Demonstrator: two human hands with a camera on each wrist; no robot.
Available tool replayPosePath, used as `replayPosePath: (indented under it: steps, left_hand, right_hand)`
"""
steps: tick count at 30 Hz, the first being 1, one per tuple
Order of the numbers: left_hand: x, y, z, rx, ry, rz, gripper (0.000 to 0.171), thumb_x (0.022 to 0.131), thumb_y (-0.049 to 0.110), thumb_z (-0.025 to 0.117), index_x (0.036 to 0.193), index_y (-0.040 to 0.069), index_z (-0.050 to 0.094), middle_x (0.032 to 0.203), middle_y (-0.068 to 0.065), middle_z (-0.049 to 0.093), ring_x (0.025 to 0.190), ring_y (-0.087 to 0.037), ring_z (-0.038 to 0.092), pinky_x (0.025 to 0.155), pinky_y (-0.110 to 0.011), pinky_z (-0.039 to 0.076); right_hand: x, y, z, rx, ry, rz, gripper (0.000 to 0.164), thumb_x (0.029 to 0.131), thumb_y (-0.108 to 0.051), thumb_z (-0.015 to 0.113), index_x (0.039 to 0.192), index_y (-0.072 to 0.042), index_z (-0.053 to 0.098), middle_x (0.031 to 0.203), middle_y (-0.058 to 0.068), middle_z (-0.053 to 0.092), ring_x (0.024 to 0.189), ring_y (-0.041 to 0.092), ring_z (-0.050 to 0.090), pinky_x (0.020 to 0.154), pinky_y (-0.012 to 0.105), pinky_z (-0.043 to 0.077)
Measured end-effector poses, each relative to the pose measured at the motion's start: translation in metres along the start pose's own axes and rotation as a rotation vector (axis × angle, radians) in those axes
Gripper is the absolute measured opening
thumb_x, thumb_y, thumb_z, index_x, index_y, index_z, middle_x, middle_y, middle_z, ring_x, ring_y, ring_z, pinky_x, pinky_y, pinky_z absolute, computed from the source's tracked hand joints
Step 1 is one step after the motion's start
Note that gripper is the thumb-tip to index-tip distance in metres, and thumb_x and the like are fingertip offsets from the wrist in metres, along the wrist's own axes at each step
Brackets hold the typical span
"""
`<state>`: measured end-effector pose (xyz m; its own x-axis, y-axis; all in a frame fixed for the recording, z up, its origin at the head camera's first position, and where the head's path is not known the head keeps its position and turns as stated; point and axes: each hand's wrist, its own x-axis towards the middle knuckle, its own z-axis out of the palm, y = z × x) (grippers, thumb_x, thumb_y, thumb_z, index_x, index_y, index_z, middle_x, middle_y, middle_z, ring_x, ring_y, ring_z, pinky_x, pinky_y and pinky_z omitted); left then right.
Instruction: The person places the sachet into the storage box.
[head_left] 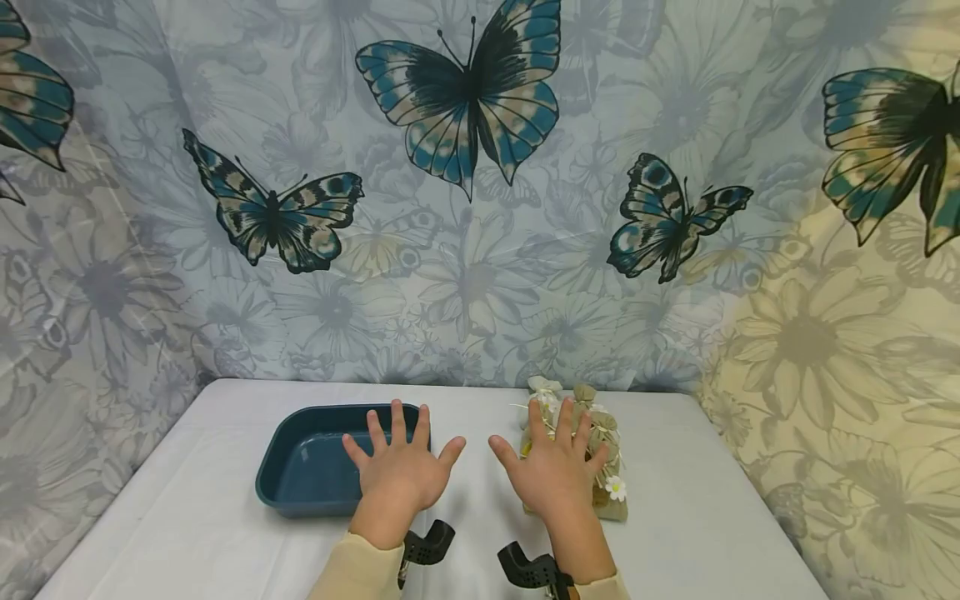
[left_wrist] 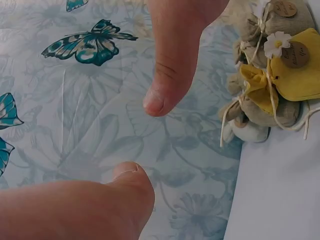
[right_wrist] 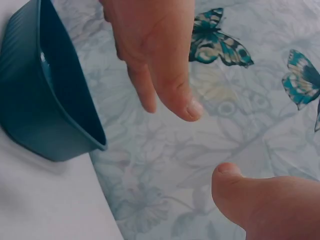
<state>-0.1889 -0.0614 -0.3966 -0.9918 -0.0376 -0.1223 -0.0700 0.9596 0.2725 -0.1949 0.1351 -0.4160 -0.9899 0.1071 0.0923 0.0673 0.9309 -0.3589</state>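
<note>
Both hands hover over the white table with fingers spread and straight, holding nothing. The left hand (head_left: 401, 471) is over the right part of a dark blue rectangular basin (head_left: 300, 505), hiding some of its inside. In front of a pile of small drawstring pouches (head_left: 606, 429) is the right hand (head_left: 555, 475), which covers much of the pile. The left wrist view shows beige pouches and a yellow pouch (left_wrist: 300, 75) with white cords, a white flower and round tags. The basin's blue wall (right_wrist: 30, 100) also stands at the left of the right wrist view.
A white cloth covers the table (head_left: 690, 500). Behind and beside it hangs a fabric backdrop (head_left: 480, 308) printed with flowers and butterflies. Each wrist wears a black camera mount (head_left: 429, 543). Between the basin and the pouches lies a strip of white cloth.
</note>
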Motion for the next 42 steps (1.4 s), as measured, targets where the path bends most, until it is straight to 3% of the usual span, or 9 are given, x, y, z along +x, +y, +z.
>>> replayPosePath:
  steps: [5, 8, 12, 16, 20, 24, 27, 34, 42]
  left_hand:
    - [0.004, -0.010, -0.002, -0.014, -0.011, 0.004, 0.094, 0.089, 0.083, 0.018, 0.162, 0.023, 0.019, 0.164, -0.018, -0.002, 0.144, -0.049, -0.012, 0.100, -0.075, -0.014]
    - [0.007, -0.031, -0.011, -0.052, -0.011, 0.038, 0.097, 0.087, 0.086, 0.016, 0.162, 0.024, 0.016, 0.164, -0.018, -0.005, 0.144, -0.049, -0.014, 0.100, -0.074, -0.015]
    - [0.009, -0.079, -0.031, -0.102, 0.008, 0.090, 0.102, 0.086, 0.086, 0.021, 0.162, 0.020, 0.012, 0.163, -0.022, -0.009, 0.142, -0.052, -0.017, 0.097, -0.076, -0.017]
    - [0.008, -0.136, -0.047, -0.176, 0.041, 0.123, 0.104, 0.089, 0.080, 0.039, 0.162, 0.014, 0.007, 0.161, -0.028, -0.012, 0.139, -0.056, -0.020, 0.093, -0.079, -0.016]
    - [0.004, -0.188, -0.051, -0.318, 0.019, 0.199, 0.103, 0.094, 0.061, 0.058, 0.161, 0.013, -0.003, 0.158, -0.031, -0.018, 0.137, -0.063, -0.015, 0.092, -0.083, 0.001]
    - [0.001, -0.224, -0.045, -0.462, -0.065, 0.238, 0.104, 0.097, 0.045, 0.065, 0.159, 0.020, -0.014, 0.156, -0.032, -0.024, 0.134, -0.069, -0.004, 0.087, -0.083, 0.022]
    - [-0.001, -0.242, -0.037, -0.573, -0.128, 0.232, 0.103, 0.098, 0.038, 0.065, 0.158, 0.026, -0.018, 0.156, -0.031, -0.024, 0.134, -0.069, 0.002, 0.086, -0.079, 0.030]
    - [0.005, -0.267, -0.011, -1.053, -0.297, 0.321, 0.091, 0.104, 0.020, 0.056, 0.159, 0.021, -0.017, 0.157, -0.028, -0.023, 0.135, -0.066, 0.007, 0.097, -0.059, 0.043]
    - [0.009, -0.275, 0.004, -1.109, -0.342, 0.303, 0.082, 0.103, 0.011, 0.056, 0.161, 0.010, -0.002, 0.160, -0.027, -0.014, 0.137, -0.055, 0.024, 0.093, -0.034, 0.047]
  right_hand:
    - [0.002, 0.009, -0.005, -0.001, 0.004, -0.043, 0.108, 0.080, -0.092, 0.029, 0.160, -0.019, 0.026, 0.162, 0.025, -0.006, 0.144, 0.050, -0.014, 0.101, 0.078, -0.005]
    - [0.007, 0.026, -0.014, -0.010, 0.012, -0.097, 0.109, 0.079, -0.091, 0.034, 0.161, -0.019, 0.025, 0.162, 0.025, -0.005, 0.144, 0.050, -0.013, 0.100, 0.078, -0.004]
    - [0.014, 0.063, -0.035, 0.041, -0.005, -0.160, 0.104, 0.084, -0.082, 0.048, 0.162, -0.018, 0.019, 0.162, 0.024, -0.009, 0.144, 0.050, -0.013, 0.099, 0.078, -0.004]
    - [0.019, 0.107, -0.054, 0.184, -0.034, -0.221, 0.102, 0.088, -0.059, 0.069, 0.163, -0.021, 0.011, 0.162, 0.021, -0.015, 0.143, 0.053, -0.011, 0.096, 0.082, 0.005]
    - [0.021, 0.147, -0.061, 0.355, -0.082, -0.269, 0.102, 0.090, -0.037, 0.076, 0.163, -0.026, 0.006, 0.163, 0.016, -0.018, 0.142, 0.056, -0.006, 0.090, 0.084, 0.018]
    - [0.020, 0.175, -0.054, 0.536, -0.126, -0.330, 0.100, 0.091, -0.020, 0.075, 0.162, -0.032, 0.005, 0.163, 0.018, -0.016, 0.142, 0.057, -0.001, 0.093, 0.080, 0.023]
    - [0.019, 0.190, -0.045, 0.712, -0.180, -0.374, 0.100, 0.092, -0.008, 0.073, 0.162, -0.031, 0.006, 0.162, 0.020, -0.015, 0.141, 0.058, 0.001, 0.096, 0.077, 0.024]
    - [0.014, 0.203, -0.025, 1.004, -0.296, -0.357, 0.089, 0.097, -0.005, 0.067, 0.163, -0.020, 0.010, 0.163, 0.020, -0.012, 0.140, 0.059, 0.003, 0.099, 0.068, 0.032]
    - [0.008, 0.208, -0.013, 1.110, -0.422, -0.240, 0.082, 0.097, -0.007, 0.067, 0.161, -0.013, 0.016, 0.163, 0.018, -0.005, 0.142, 0.056, 0.005, 0.095, 0.054, 0.045]
